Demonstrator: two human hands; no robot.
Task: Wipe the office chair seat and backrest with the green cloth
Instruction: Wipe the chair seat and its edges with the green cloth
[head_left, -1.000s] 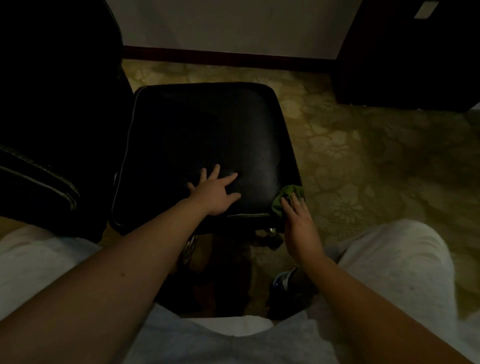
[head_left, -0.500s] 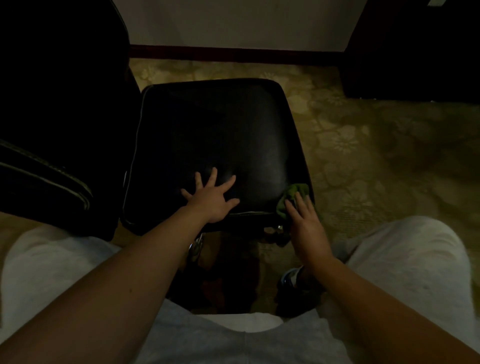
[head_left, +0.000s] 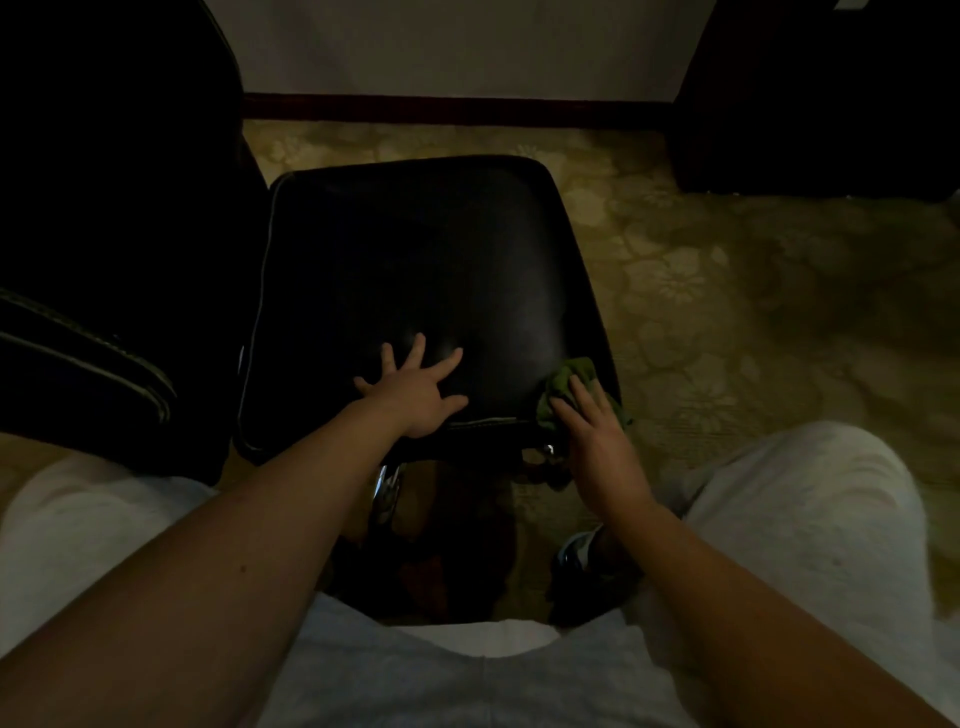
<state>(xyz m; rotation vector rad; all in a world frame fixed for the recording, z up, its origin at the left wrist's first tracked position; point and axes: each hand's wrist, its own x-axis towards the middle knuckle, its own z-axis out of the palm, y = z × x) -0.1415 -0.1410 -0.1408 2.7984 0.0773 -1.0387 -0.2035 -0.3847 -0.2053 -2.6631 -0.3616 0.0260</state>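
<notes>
A: Hardly anything has moved since a second ago; the right hand (head_left: 597, 447) sits a touch higher on the seat's corner, and slightly more of the green cloth (head_left: 563, 382) shows past its fingers.

B: How does the cloth look?

A: Crumpled, dull green, small; one cloth only; it lies against the near right corner of the seat (head_left: 415, 260), under the right hand's straight fingers, which press it there rather than curl round it.

B: And the other hand?

A: The left hand (head_left: 415, 392) lies flat on the seat near its front edge, fingers spread wide, holding nothing; two hands, well apart.

B: The chair itself?

A: One black, glossy, padded seat with pale piping along its edge; a dark padded shape at the left, likely the backrest (head_left: 104, 260), too dim to tell much; a chrome part (head_left: 387, 488) glints below the seat.

B: Around it?

A: Patterned carpet (head_left: 727, 312); dark skirting board (head_left: 457, 109) at the wall; one shoe (head_left: 576, 551) under the right forearm.
</notes>
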